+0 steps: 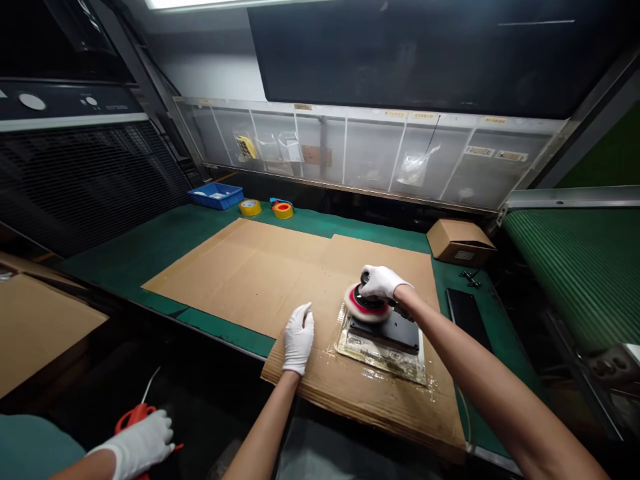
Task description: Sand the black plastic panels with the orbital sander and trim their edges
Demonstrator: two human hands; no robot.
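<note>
My right hand point(381, 283), in a white glove, is closed around the top of a polisher point(370, 299) with a red and cream fluffy pad. The pad sits tilted over a flat black panel point(393, 335), overlapping its far left corner. Under the panel is a worn board point(380, 363), its edges covered with clear, shiny tape. To the left, my left hand point(299, 339), also gloved, rests on the cardboard point(260, 280) with its fingers stretched out and nothing in it. The panel's far edge is partly hidden by the polisher and my right hand.
A co-worker's gloved hand point(143, 443) is at lower left by an orange-red tool point(131, 417). At the back are a blue tray point(217, 197) and tape rolls point(250, 208). A cardboard box point(460, 242) and another black panel point(469, 317) lie right, beside a green conveyor point(575, 267).
</note>
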